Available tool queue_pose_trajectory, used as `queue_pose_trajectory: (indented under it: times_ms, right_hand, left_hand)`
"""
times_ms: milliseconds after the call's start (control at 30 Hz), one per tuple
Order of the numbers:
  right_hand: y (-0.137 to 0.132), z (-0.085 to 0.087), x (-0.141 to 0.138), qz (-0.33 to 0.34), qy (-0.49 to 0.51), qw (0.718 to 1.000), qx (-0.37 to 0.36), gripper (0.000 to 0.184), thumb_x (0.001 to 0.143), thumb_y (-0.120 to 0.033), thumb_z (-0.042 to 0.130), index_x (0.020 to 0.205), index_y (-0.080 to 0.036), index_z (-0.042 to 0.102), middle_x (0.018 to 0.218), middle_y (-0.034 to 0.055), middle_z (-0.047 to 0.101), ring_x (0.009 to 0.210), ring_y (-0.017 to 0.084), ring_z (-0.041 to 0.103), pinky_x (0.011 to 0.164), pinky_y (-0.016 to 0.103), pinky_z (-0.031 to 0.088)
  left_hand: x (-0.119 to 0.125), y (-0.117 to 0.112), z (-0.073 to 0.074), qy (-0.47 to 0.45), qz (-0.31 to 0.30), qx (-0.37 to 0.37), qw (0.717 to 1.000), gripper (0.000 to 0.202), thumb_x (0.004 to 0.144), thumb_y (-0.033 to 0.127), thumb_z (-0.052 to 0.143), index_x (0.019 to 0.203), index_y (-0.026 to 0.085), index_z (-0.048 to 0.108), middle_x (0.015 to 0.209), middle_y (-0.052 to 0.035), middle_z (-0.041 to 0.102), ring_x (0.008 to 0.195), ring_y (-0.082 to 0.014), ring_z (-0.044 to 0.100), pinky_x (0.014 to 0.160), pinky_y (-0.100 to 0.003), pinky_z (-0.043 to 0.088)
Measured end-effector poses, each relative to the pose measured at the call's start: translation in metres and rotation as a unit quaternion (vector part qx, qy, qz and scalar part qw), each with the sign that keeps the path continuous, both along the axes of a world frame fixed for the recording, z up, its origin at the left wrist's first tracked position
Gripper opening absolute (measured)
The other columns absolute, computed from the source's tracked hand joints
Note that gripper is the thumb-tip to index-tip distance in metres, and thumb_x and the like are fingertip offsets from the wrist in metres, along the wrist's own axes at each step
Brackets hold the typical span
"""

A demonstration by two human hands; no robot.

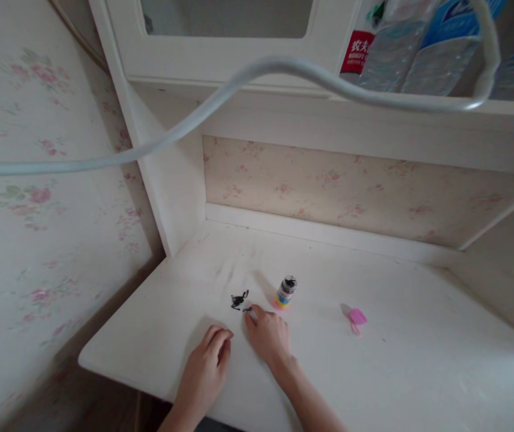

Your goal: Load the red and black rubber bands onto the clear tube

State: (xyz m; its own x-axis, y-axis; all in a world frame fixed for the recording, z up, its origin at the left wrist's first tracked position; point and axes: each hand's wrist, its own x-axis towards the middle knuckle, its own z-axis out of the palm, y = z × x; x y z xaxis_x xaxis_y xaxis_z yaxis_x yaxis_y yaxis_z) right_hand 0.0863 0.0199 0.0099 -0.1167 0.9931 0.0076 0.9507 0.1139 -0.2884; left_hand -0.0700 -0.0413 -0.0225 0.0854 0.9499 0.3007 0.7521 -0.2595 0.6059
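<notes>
A small loose pile of thin black hair ties lies on the white desk, ahead of both hands. My right hand rests on the desktop just right of the pile, its thumb and forefinger closed at a separate small black hair tie. My left hand is curled nearer the desk's front edge, fingertips together; anything inside them is hidden. Beyond my right hand an uncapped clear little jar stands upright, with a colourful label, a pink bottom and black contents. Off to the right lies a pink cap with a strap.
A pale cable hangs across the upper view. The white desk has a cabinet above it, with plastic water bottles on the shelf at the upper right. Flowered wallpaper covers the left wall.
</notes>
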Motion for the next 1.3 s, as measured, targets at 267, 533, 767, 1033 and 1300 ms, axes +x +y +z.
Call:
queue_pose_trajectory:
  times_ms: [267, 533, 767, 1033, 1300]
  right_hand:
    - [0.004, -0.005, 0.006, -0.007, -0.024, 1.000, -0.003, 0.037, 0.096, -0.037, 0.030, 0.095, -0.027, 0.065, 0.080, 0.0059, 0.071, 0.070, 0.020, 0.066, 0.060, 0.025, 0.041]
    - [0.001, 0.004, 0.019, -0.009, 0.164, 0.986, 0.020, 0.040, 0.093, -0.042, 0.035, 0.090, -0.022, 0.069, 0.078, 0.0058, 0.070, 0.073, 0.018, 0.065, 0.061, 0.022, 0.040]
    - [-0.009, 0.027, 0.033, -0.001, 0.287, 0.957, 0.052, 0.042, 0.088, -0.047, 0.043, 0.090, -0.017, 0.071, 0.058, 0.0004, 0.060, 0.051, 0.012, 0.050, 0.051, 0.020, 0.035]
    - [0.013, 0.071, 0.070, -0.076, 0.291, 0.945, 0.130, 0.040, 0.085, -0.050, 0.047, 0.093, -0.018, 0.070, 0.051, -0.0038, 0.048, 0.046, 0.009, 0.038, 0.045, 0.020, 0.027]
    - [0.023, 0.065, 0.083, -0.076, 0.224, 0.965, 0.115, 0.040, 0.086, -0.048, 0.043, 0.095, -0.020, 0.070, 0.049, -0.0024, 0.049, 0.045, 0.011, 0.042, 0.044, 0.021, 0.025]
  left_hand:
    - [0.000, -0.002, 0.002, 0.002, -0.013, 0.010, 1.000, 0.019, 0.092, 0.021, 0.038, 0.101, 0.023, 0.054, 0.097, -0.0059, 0.061, 0.087, -0.0170, 0.062, 0.076, -0.030, 0.050]
    - [0.000, -0.002, 0.004, -0.008, -0.020, 0.027, 0.999, 0.021, 0.091, 0.019, 0.039, 0.103, 0.023, 0.056, 0.096, -0.0057, 0.061, 0.084, -0.0168, 0.063, 0.074, -0.029, 0.052]
    - [-0.001, -0.003, 0.005, 0.014, -0.015, 0.021, 1.000, 0.023, 0.090, 0.019, 0.039, 0.104, 0.023, 0.057, 0.098, -0.0050, 0.062, 0.086, -0.0169, 0.063, 0.073, -0.028, 0.052]
    - [-0.001, -0.002, 0.000, 0.036, -0.012, 0.047, 0.998, 0.020, 0.091, 0.021, 0.040, 0.101, 0.023, 0.057, 0.096, -0.0051, 0.063, 0.085, -0.0167, 0.063, 0.075, -0.029, 0.051]
    - [-0.001, -0.002, 0.002, 0.032, -0.019, 0.037, 0.999, 0.021, 0.091, 0.021, 0.039, 0.101, 0.023, 0.057, 0.096, -0.0053, 0.062, 0.085, -0.0164, 0.063, 0.076, -0.029, 0.052]
